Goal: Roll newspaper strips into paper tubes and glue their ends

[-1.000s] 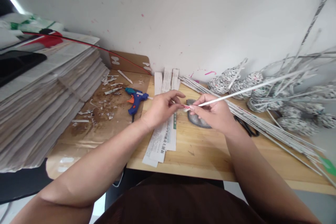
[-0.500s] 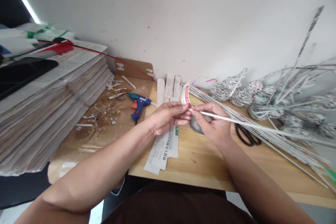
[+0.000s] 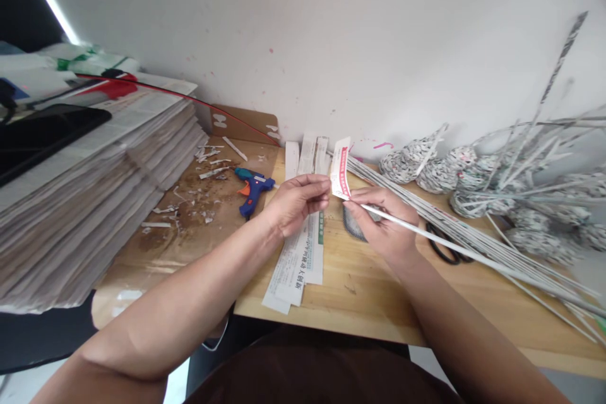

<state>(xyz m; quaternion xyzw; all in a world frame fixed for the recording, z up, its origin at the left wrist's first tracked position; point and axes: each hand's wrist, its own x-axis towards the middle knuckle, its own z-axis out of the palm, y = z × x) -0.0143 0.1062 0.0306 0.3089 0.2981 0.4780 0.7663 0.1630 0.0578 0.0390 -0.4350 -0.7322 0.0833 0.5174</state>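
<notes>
"Newspaper stack point(image 3: 89, 202)?"
"Far left of left hand point(image 3: 300, 202). Woven pieces point(image 3: 435, 167) right of right hand point(image 3: 386, 221)."
"White tube point(image 3: 402, 222)?"
"Pinched in right hand, slanting right, partly blocking black handles point(image 3: 438, 251)."
"Left hand?"
"Curled, can't tell if gripping. Newspaper strips point(image 3: 296, 265) beneath, glue gun point(image 3: 255, 189) left."
"Smaller?"
"Mesh pad point(image 3: 353, 226), part-hidden by right hand; red-printed strip point(image 3: 339, 170) between hands."

We're looking at a small craft workspace, a glue gun point(image 3: 255, 191) lying near paper scraps point(image 3: 213, 172), stacked newspapers point(image 3: 95, 202) towering left, woven paper pieces point(image 3: 438, 164) crowding the wall.
</notes>
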